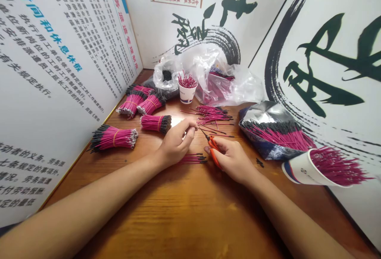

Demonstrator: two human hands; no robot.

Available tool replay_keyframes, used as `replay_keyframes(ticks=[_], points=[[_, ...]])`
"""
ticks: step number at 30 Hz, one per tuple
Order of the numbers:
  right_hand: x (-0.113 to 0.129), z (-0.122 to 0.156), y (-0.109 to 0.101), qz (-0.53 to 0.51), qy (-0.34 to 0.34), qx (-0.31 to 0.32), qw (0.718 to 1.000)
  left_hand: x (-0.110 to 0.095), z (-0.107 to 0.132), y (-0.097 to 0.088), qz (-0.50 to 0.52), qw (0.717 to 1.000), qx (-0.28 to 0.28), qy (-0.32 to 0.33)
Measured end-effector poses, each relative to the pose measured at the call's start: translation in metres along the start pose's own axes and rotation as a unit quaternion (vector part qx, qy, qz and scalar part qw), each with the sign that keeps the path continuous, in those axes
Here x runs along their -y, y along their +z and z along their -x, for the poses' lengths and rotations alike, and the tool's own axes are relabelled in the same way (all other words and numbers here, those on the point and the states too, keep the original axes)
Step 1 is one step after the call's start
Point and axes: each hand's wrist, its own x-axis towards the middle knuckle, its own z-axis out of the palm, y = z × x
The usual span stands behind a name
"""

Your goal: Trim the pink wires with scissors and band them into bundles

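Count recorded: one left hand (175, 143) and one right hand (232, 159), two in all. One pair of orange-handled metal snips (213, 151). Five banded bundles of magenta, black-tipped wire (113, 138). Two white paper cups (187, 94), one upright and one on its side. One crumpled silver-and-navy foil bag (269, 114). One brown wooden tabletop (184, 227). Three white printed wall panels (59, 52). Clear plastic bagging (208, 80): number of bags indeterminate, as the material is bunched. Loose wires (212, 114): too many and too fine to count.
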Motion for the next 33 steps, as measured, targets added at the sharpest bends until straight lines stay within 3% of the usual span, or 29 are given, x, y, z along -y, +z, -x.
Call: replay_keyframes(ticks=[9, 13, 16, 19, 23, 29, 33], points=[[0.004, 0.001, 0.0, 0.007, -0.002, 0.01, 1.0, 0.001, 0.0, -0.001, -0.008, 1.0, -0.001, 0.005], [-0.004, -0.003, -0.01, 0.032, -0.004, -0.032, 0.999, 0.0, 0.0, -0.002, -0.082, 0.996, 0.008, 0.015], [-0.018, -0.009, -0.023, 0.075, -0.005, -0.11, 0.991, -0.002, 0.0, -0.002, -0.168, 0.983, 0.065, 0.043], [-0.028, -0.014, -0.034, 0.142, 0.024, -0.148, 0.978, -0.005, 0.001, -0.002, -0.211, 0.963, 0.154, 0.061], [-0.031, -0.015, -0.039, 0.193, 0.049, -0.13, 0.971, -0.005, 0.002, 0.0, -0.252, 0.944, 0.204, 0.061], [-0.028, -0.015, -0.04, 0.258, 0.069, -0.106, 0.958, -0.005, 0.002, 0.001, -0.264, 0.935, 0.224, 0.076], [-0.028, -0.015, -0.042, 0.27, 0.07, -0.098, 0.955, -0.005, 0.002, 0.0, -0.255, 0.939, 0.226, 0.052]])
